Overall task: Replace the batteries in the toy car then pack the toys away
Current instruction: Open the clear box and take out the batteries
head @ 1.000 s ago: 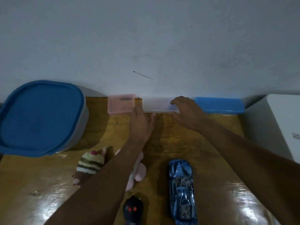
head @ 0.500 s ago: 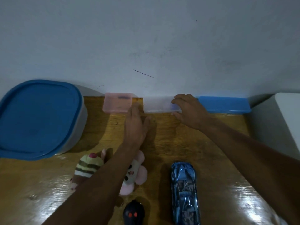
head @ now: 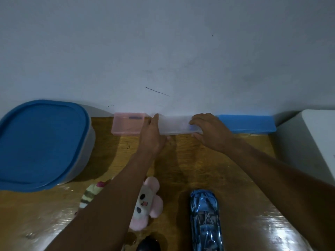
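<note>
Three cases by the wall: pink (head: 126, 125), clear (head: 176, 124), blue (head: 247, 123)
Hands: left (head: 151, 136) and right (head: 211, 132), fingers clamped on clear case ends
Car: one (head: 205, 220), near worktop (head: 190, 160) edge
Plush toys: two (head: 146, 201)

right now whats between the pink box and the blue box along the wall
In the head view, a clear box sits between the pink box and blue box, with the left hand and right hand on its ends.

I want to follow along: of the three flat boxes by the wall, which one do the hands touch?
The clear box in the middle, between the pink box and blue box; both hands are on it.
</note>
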Action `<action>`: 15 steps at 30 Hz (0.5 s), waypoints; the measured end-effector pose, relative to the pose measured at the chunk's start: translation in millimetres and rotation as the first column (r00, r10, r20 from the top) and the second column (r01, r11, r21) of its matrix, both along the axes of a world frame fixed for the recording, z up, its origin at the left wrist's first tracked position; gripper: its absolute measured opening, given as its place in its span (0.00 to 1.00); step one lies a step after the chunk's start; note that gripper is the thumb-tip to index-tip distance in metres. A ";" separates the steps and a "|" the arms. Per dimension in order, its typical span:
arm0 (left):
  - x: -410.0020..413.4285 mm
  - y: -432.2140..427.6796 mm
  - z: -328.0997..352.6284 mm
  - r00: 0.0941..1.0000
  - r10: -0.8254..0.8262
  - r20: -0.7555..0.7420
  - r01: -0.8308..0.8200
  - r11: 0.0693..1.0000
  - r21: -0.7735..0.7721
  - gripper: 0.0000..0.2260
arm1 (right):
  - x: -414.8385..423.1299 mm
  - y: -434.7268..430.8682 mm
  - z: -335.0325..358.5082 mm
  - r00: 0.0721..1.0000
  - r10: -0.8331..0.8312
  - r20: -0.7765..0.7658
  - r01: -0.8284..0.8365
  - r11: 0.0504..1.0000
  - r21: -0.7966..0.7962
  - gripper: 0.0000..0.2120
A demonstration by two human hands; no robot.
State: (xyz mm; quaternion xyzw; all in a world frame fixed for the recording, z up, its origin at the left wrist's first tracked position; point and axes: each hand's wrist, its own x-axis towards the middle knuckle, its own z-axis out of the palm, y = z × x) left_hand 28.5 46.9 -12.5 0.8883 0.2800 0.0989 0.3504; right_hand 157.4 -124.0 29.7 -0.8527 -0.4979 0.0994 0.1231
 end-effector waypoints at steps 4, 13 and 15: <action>1.7 2.8 -3.9 1.000 0.022 0.009 -0.021 0.998 -0.065 0.27 | 3.7 -3.5 -5.6 1.000 -0.001 -0.014 0.002 0.999 0.042 0.19; 4.4 6.6 1.6 0.998 0.031 0.053 -0.023 0.990 -0.136 0.24 | 8.9 -10.9 -14.4 0.998 0.036 0.044 -0.041 0.992 0.116 0.22; 3.1 5.9 4.0 0.999 0.023 0.048 -0.017 0.992 -0.127 0.25 | 8.8 -11.9 -16.4 0.998 0.021 0.055 -0.028 0.992 0.121 0.22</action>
